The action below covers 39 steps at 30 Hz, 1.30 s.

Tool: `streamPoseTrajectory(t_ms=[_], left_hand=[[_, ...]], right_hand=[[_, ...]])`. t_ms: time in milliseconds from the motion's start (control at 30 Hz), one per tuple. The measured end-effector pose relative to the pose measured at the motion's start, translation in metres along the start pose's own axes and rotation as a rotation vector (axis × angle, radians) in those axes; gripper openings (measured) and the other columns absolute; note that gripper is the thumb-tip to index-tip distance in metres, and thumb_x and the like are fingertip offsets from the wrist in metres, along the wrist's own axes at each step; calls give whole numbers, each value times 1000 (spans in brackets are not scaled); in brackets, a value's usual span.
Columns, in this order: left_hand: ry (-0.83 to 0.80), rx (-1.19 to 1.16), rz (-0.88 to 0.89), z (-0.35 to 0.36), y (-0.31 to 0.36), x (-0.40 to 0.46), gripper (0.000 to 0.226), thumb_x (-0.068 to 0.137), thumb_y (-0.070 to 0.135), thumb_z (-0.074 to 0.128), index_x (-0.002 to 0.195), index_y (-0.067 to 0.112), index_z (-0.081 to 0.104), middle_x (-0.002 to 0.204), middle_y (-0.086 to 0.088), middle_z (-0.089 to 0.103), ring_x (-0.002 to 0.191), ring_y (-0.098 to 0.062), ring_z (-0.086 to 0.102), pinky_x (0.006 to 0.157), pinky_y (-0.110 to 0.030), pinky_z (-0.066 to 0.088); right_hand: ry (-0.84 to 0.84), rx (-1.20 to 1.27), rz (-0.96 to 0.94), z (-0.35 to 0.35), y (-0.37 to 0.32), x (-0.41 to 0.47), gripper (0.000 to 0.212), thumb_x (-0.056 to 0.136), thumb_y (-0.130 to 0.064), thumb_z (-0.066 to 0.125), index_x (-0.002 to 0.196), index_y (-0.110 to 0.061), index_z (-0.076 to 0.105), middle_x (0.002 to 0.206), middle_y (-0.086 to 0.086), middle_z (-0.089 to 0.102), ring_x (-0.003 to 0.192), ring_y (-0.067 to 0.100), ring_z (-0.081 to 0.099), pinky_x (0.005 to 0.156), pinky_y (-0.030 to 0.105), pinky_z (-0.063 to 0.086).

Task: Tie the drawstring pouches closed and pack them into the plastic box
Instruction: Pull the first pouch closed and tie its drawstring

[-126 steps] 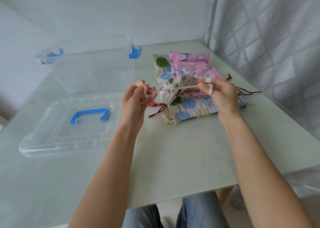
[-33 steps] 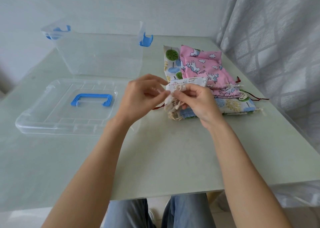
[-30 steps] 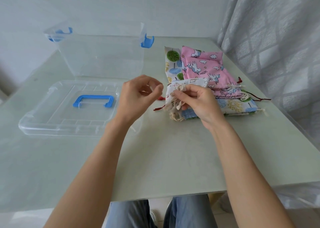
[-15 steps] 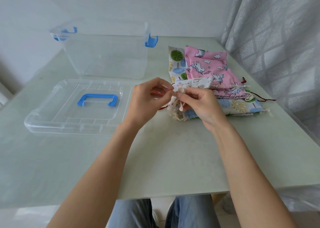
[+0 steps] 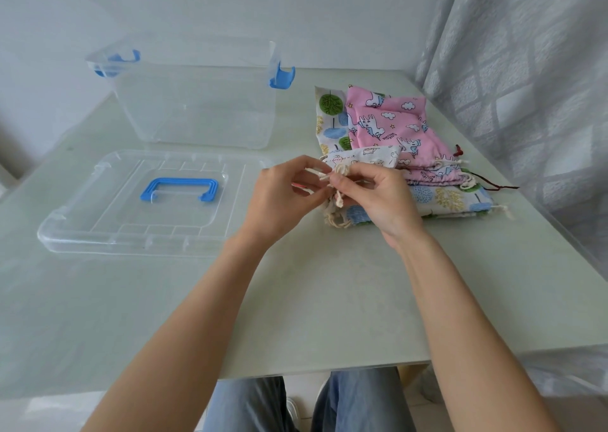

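A small white printed pouch lies across the near left corner of a pile of pouches. Its gathered neck and cream drawstring sit between my hands. My left hand pinches one cord end, and my right hand pinches the cord at the knot. Under it lie a pink unicorn pouch and a white tree-print pouch. The clear plastic box with blue latches stands open at the back left, with nothing inside.
The box's clear lid with a blue handle lies flat in front of the box, left of my hands. A grey curtain hangs along the table's right edge. Red and cream cords trail from the pile to the right.
Earlier the cord was pulled taut between hands held wide apart. My hands have since come together at the pouch neck, and over the last second they keep working the cord there.
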<state>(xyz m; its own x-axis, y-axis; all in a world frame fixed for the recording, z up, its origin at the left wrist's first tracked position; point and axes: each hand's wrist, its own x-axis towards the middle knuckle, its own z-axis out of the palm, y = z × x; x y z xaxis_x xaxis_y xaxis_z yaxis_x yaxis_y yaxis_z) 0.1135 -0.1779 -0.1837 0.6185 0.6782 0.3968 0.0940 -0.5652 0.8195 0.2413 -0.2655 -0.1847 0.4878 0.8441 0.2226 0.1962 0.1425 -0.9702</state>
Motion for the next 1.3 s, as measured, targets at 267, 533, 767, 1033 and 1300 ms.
streamPoseTrajectory(t_ms=[267, 533, 767, 1033, 1300], left_hand=[[-135, -298, -77, -8, 11, 0, 12, 81, 8, 69, 85, 18, 64, 73, 4, 69, 71, -9, 65, 67, -19, 50], [-235, -331, -132, -10, 10, -2, 12, 79, -3, 67, 81, 9, 66, 74, -7, 69, 69, -17, 65, 69, -24, 54], [-227, -201, -228, -12, 4, 3, 17, 76, -1, 69, 74, 15, 66, 68, -3, 67, 65, -11, 63, 73, -25, 51], [-69, -66, -178, -3, 1, 1, 12, 75, 9, 73, 72, 18, 65, 67, -2, 69, 61, -11, 64, 65, -24, 52], [-195, -330, -208, -12, 7, -2, 21, 92, 19, 56, 110, 16, 67, 84, 5, 70, 89, -13, 68, 85, -31, 53]], right_hand=[[-259, 178, 48, -13, -17, -3, 16, 79, -23, 62, 83, -12, 72, 84, 24, 50, 53, 7, 47, 49, 16, 42], [-269, 114, 91, -18, -21, -7, 17, 78, 1, 65, 69, -12, 58, 61, -3, 67, 46, 5, 45, 42, 14, 35], [-117, -315, -135, -11, -10, -6, 14, 75, -5, 75, 78, -16, 67, 62, -8, 59, 53, 4, 52, 54, 19, 45], [128, -629, -491, 2, 3, -3, 10, 72, -8, 68, 81, -11, 66, 81, -1, 66, 68, 16, 66, 59, 39, 55], [105, -386, -518, -9, -4, -3, 12, 77, -6, 73, 83, -3, 63, 80, 2, 67, 77, 11, 68, 73, 29, 56]])
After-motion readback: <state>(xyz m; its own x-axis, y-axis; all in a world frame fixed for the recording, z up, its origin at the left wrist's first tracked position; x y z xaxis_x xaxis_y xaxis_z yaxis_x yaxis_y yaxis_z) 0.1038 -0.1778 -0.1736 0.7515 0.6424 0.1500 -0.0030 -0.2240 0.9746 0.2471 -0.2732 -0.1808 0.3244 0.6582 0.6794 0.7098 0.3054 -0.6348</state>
